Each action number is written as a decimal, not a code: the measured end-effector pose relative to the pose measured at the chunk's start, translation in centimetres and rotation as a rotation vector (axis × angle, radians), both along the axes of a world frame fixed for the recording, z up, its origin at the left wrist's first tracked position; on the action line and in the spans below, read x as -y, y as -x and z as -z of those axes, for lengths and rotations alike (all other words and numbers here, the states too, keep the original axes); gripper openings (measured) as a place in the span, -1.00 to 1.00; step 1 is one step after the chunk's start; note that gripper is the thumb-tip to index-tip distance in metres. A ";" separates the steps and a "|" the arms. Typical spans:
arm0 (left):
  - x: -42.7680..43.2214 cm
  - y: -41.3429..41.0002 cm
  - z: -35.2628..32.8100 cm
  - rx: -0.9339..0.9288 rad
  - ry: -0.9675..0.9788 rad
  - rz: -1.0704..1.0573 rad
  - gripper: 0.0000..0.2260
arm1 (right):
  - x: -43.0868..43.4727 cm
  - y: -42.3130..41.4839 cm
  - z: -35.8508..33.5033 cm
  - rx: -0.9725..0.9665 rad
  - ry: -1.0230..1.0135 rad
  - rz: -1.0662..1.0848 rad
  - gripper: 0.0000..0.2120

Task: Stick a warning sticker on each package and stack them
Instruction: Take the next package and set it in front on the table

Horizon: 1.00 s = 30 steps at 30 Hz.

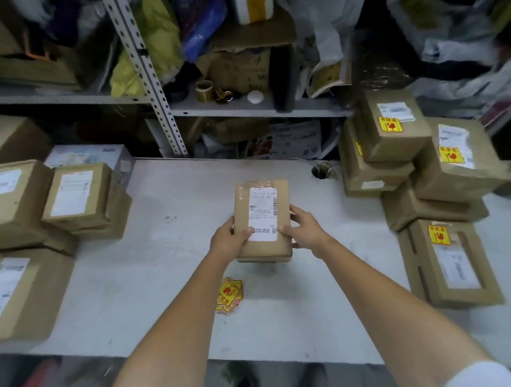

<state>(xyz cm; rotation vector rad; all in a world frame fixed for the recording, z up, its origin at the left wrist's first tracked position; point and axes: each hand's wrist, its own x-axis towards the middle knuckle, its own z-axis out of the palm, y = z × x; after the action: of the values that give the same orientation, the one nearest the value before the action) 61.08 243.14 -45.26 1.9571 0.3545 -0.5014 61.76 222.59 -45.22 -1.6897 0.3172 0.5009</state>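
Note:
A small brown cardboard package (260, 193) with a white shipping label sits in the middle of the white table (174, 259), its near end slightly raised. My left hand (228, 239) grips its near left edge, thumb on the label. My right hand (303, 229) grips the near right edge. A small pile of yellow-and-red warning stickers (229, 295) lies on the table just in front of the package. The package in my hands shows no yellow sticker.
Several unstickered boxes (79, 196) stand at the left of the table. At the right, a stack of boxes with yellow stickers (394, 126) rises, with one flat box (449, 258) in front. Cluttered metal shelves (242, 106) stand behind.

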 end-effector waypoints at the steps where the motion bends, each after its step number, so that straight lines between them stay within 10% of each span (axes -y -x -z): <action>1: 1.1 0.8 0.0 0.002 0.006 -0.005 -0.56 | 1.0 0.8 0.1 0.003 -0.002 0.001 -0.47; 30: 7.6 5.2 4.2 -0.015 0.000 0.038 -0.49 | 6.2 4.8 3.5 -0.089 0.253 -0.006 -0.53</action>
<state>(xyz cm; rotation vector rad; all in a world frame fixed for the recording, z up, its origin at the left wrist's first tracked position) 55.90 235.53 -49.45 1.9637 0.3272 -0.5406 56.91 216.42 -48.71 -1.9170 0.4557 0.5591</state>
